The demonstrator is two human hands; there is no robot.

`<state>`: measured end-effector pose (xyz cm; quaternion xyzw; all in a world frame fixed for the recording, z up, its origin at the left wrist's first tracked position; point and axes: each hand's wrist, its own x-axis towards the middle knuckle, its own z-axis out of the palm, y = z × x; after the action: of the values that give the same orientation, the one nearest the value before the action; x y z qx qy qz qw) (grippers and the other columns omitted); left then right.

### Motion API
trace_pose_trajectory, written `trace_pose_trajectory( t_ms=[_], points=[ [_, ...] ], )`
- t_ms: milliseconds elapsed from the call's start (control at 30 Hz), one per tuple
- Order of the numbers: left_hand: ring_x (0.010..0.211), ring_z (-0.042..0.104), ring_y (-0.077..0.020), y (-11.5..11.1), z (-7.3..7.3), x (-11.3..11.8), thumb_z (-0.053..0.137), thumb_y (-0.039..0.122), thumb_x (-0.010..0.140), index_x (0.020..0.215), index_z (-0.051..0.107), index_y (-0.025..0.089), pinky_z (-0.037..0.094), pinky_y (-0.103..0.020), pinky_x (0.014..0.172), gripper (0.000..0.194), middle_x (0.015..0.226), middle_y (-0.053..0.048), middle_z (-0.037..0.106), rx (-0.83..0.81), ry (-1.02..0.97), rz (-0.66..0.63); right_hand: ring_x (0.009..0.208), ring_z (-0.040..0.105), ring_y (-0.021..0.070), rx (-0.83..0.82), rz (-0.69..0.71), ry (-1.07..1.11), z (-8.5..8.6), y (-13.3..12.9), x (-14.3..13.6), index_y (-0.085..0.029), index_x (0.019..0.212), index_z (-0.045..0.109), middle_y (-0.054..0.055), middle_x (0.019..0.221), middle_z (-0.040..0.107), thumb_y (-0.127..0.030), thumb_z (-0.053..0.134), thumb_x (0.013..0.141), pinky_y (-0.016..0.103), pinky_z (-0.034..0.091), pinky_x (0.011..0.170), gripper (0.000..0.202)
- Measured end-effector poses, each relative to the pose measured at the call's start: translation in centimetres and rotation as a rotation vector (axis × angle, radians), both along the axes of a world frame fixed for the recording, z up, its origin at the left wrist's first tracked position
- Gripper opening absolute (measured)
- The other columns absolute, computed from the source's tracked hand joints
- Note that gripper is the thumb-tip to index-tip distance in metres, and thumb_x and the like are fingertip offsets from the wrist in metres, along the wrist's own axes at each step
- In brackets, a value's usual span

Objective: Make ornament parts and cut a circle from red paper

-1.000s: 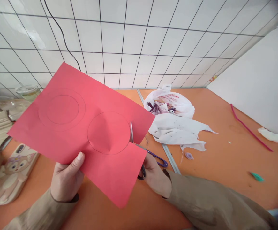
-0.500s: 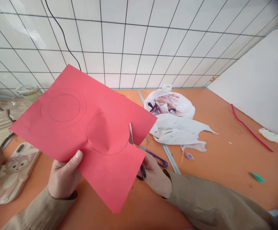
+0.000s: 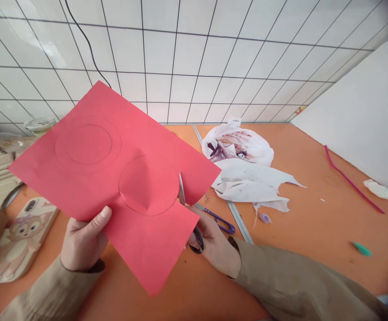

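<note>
A sheet of red paper is held up above the orange table, with drawn circles on it: one ring pair at the left, a single circle near the middle. My left hand pinches its lower left edge, thumb on top. My right hand grips scissors by their black handle. One blade shows above the paper at the right rim of the single circle, in a cut that runs in from the right edge. The other blade is hidden beneath the sheet.
Purple-handled snips lie beyond my right hand. Farther back are a white plastic bag and torn white cloth. A magenta stick and a green piece lie right. A phone and a glass jar are left.
The paper has turned slightly, its top corner rising and its lower corner shifting left. My left hand has moved a little left with it. The scissor blade stays at the circle's right rim.
</note>
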<state>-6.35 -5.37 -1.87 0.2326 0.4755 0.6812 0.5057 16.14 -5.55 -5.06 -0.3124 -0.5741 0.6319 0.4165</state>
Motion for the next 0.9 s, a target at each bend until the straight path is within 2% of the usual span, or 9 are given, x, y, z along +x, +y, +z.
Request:
trace_pose_trajectory(
  t_ms=[100,233,500,667,900],
  points=[
    [0.098,0.073,-0.0281,-0.04,-0.21,-0.15,0.093,0.026,0.053,0.086,0.079,0.024,0.059,-0.037,0.094,0.036,0.095,-0.002,0.08,0.018,-0.014,-0.009,0.059,0.04,0.0139,-0.046,0.041,0.084,-0.24,-0.13,0.04,-0.028,0.109,0.06,-0.002,0.068,0.043,-0.064,0.06,0.084,0.028,0.039,0.053,0.044],
    [0.098,0.073,-0.0275,-0.15,-0.32,-0.19,0.09,0.02,0.06,0.088,0.079,0.021,0.057,-0.038,0.097,0.03,0.096,-0.004,0.08,0.023,-0.047,-0.022,0.057,0.04,0.0124,-0.089,0.017,0.087,-0.28,-0.29,-0.03,-0.028,0.105,0.061,-0.001,0.073,0.047,-0.064,0.065,0.08,0.029,0.036,0.052,0.044],
    [0.095,0.074,-0.0243,-0.13,-0.15,-0.02,0.091,0.022,0.058,0.087,0.079,0.022,0.057,-0.032,0.096,0.031,0.092,-0.001,0.08,0.022,-0.055,-0.025,0.058,0.038,0.0127,-0.101,0.028,0.079,-0.14,-0.26,-0.1,-0.028,0.11,0.061,0.0,0.074,0.047,-0.065,0.065,0.08,0.029,0.036,0.053,0.048],
    [0.094,0.074,-0.0246,-0.13,-0.29,-0.15,0.091,0.02,0.059,0.088,0.079,0.022,0.057,-0.034,0.097,0.032,0.091,-0.002,0.08,0.022,-0.073,-0.032,0.06,0.039,0.0131,-0.09,0.03,0.101,-0.18,-0.22,-0.21,-0.028,0.105,0.061,0.0,0.075,0.047,-0.064,0.065,0.08,0.028,0.036,0.053,0.043],
    [0.092,0.074,-0.0255,-0.08,-0.38,-0.24,0.089,0.019,0.061,0.088,0.079,0.021,0.058,-0.035,0.094,0.029,0.093,-0.003,0.08,0.02,-0.063,-0.036,0.061,0.041,0.015,-0.075,0.039,0.099,-0.32,-0.32,-0.05,-0.029,0.104,0.06,-0.002,0.069,0.04,-0.061,0.063,0.083,0.029,0.036,0.054,0.038]
  ],
)
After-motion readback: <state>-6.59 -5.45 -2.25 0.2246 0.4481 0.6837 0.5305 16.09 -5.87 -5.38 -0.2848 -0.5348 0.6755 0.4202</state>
